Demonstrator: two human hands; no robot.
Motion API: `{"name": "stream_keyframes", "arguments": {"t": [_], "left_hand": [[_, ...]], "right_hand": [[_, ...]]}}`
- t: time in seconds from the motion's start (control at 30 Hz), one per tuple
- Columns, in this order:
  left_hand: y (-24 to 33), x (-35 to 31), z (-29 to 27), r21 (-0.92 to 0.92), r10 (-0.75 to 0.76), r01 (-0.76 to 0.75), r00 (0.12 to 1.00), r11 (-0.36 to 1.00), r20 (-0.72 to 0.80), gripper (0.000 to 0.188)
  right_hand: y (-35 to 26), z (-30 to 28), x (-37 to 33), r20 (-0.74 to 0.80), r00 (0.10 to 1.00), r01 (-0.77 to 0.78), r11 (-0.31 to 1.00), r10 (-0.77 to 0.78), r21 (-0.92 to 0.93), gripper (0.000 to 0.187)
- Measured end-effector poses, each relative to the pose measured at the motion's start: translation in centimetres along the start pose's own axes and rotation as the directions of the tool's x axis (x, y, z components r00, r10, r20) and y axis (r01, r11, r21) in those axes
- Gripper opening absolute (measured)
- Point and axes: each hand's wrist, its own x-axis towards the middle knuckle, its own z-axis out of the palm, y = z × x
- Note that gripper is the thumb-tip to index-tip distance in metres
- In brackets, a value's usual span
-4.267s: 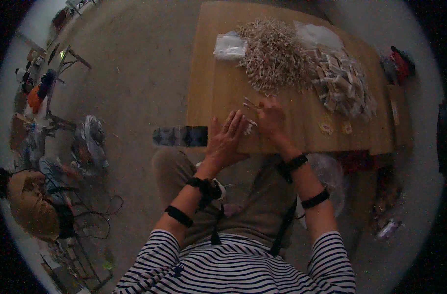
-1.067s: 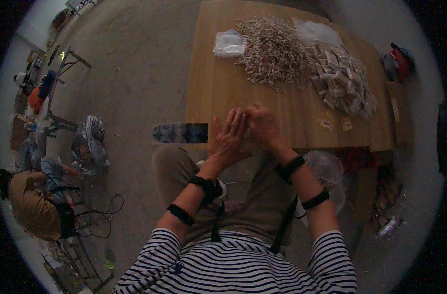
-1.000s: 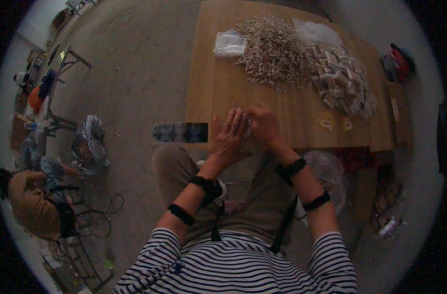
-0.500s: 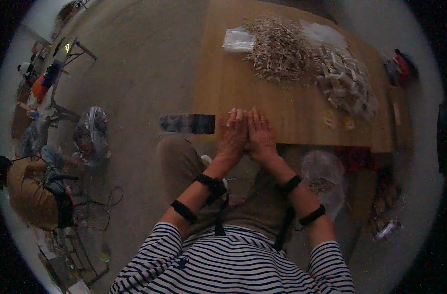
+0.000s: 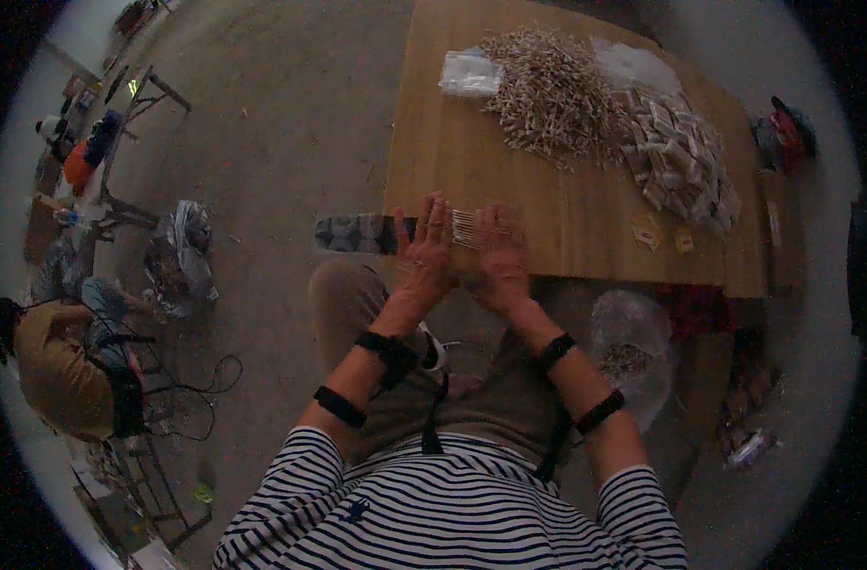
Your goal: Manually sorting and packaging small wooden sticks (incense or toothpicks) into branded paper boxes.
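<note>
Head view, from where I stand: the person's left hand (image 5: 424,255) lies flat at the near side of the table (image 5: 566,214), fingers long and thumb spread wide. The right hand (image 5: 500,249) lies opposite, fingers also stretched out, gripping nothing that I can see. Between them, on the wood, sits a row of thin sticks (image 5: 466,228), side by side; how firmly either hand presses it, I cannot tell. Light, even pressure from both sides seems best, since one hard push could make the sticks ride up or skew. Beyond, to the right, are two yellow cards (image 5: 645,233); farther off, a heap of packs (image 5: 680,161), a pile of loose sticks (image 5: 552,95) and some clear bags (image 5: 470,73).
</note>
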Motion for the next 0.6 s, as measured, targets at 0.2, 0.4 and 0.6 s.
{"name": "stream_keyframes", "arguments": {"t": [0.2, 0.4, 0.6], "left_hand": [[0.0, 0.0, 0.7, 0.045, 0.020, -0.021, 1.000, 0.999, 0.020, 0.122], [0.1, -0.1, 0.6, 0.018, -0.007, 0.007, 1.000, 1.000, 0.025, 0.118], [0.4, -0.5, 0.2, 0.014, -0.056, 0.055, 0.990, 0.998, 0.128, 0.120]], "right_hand": [[-0.9, 0.2, 0.6, -0.010, 1.000, 0.009, 0.994, -0.010, -0.113, 0.111], [-0.2, 1.0, 1.0, -0.076, 0.995, 0.049, 0.989, -0.060, -0.141, 0.079], [1.0, 1.3, 1.3, -0.091, 0.984, 0.143, 0.985, -0.152, -0.097, 0.070]]}}
